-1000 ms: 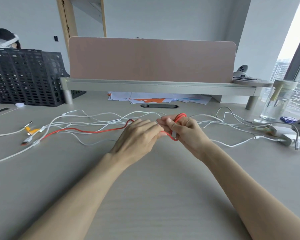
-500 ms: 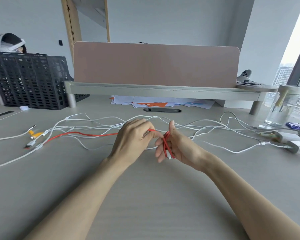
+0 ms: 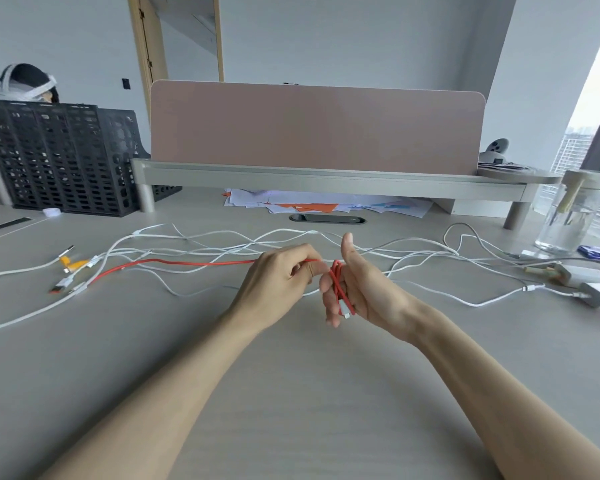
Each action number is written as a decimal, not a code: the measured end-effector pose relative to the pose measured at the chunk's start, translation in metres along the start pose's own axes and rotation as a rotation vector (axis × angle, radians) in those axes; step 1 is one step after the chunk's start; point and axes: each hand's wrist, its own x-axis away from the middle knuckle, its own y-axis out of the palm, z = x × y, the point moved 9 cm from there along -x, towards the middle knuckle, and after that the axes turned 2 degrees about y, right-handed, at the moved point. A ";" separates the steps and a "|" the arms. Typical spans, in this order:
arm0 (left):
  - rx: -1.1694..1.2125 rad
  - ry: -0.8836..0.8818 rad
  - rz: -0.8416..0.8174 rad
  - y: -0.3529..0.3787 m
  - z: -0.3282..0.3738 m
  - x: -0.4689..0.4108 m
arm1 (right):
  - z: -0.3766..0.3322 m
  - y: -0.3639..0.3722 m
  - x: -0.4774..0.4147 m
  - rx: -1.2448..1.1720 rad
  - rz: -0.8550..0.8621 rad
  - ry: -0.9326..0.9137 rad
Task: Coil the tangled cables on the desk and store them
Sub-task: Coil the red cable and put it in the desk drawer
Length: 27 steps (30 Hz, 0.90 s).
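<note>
Left hand (image 3: 278,275) pinches the red cable (image 3: 187,263) between thumb and fingers. Right hand (image 3: 361,289) has its fingers spread with the red loops wound round them, thumb up and off the cable. Both are mid-desk; the cable's free run trails toward the left edge.

Tangle of white cables (image 3: 222,237) lies across the desk (image 3: 291,393) behind both hands, crossing the red run. Strands too tangled to count.

Far left: black mesh rack (image 3: 59,157). Far edge: riser shelf (image 3: 326,181) with pink panel (image 3: 316,129), papers (image 3: 326,204) under it. Right edge: glass jar (image 3: 572,216), chargers (image 3: 589,296), window (image 3: 596,133).

Pale wood-grain top, grey walls.

Counts: one red cable, one rack, one jar, at least two chargers.
</note>
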 end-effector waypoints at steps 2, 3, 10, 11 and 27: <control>0.037 -0.040 0.021 -0.002 -0.001 0.000 | -0.002 -0.006 -0.001 -0.078 0.056 -0.048; 0.049 -0.051 0.038 -0.004 0.000 -0.001 | -0.003 -0.009 -0.003 -0.103 0.090 -0.064; 0.028 -0.045 0.060 -0.010 0.000 0.000 | -0.002 -0.020 -0.004 -0.131 0.228 -0.094; 0.023 -0.038 0.060 -0.011 0.000 0.000 | -0.001 -0.021 -0.005 -0.132 0.237 -0.097; -0.031 -0.017 -0.010 -0.002 -0.002 0.003 | 0.007 0.009 0.006 -0.109 -0.149 0.151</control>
